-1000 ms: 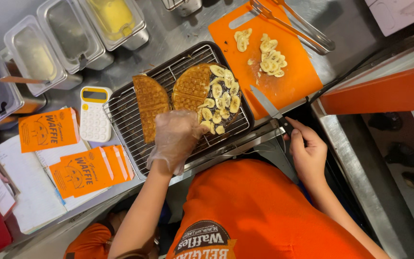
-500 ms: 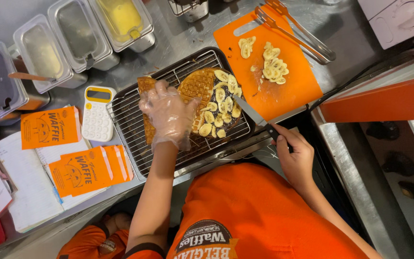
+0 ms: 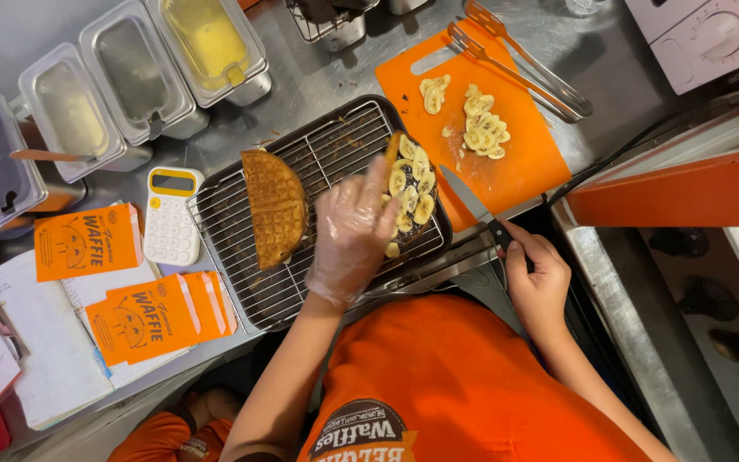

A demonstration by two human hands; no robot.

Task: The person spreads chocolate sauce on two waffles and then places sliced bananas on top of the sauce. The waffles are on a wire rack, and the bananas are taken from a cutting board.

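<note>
My left hand (image 3: 351,233), in a clear plastic glove, lies spread over the wire rack (image 3: 241,257). Its fingertips rest on the left edge of a waffle half topped with banana slices (image 3: 412,192). A plain golden waffle half (image 3: 274,205) lies on the rack just left of that hand. My right hand (image 3: 537,278) grips the black handle of a knife (image 3: 465,195). The blade rests on the orange cutting board (image 3: 523,167), below a heap of banana slices (image 3: 482,130).
Metal tongs (image 3: 523,73) lie across the board's far corner. Lidded steel sauce tubs (image 3: 121,77) line the back left. A white and yellow calculator (image 3: 171,216) and orange paper sleeves (image 3: 160,312) sit left of the rack. An orange ledge (image 3: 677,188) and a white appliance (image 3: 703,34) stand at the right.
My left hand has moved from the rack's near edge, across the plain waffle half, to the banana-topped half. The plain half now lies further left. My right hand has stayed on the knife.
</note>
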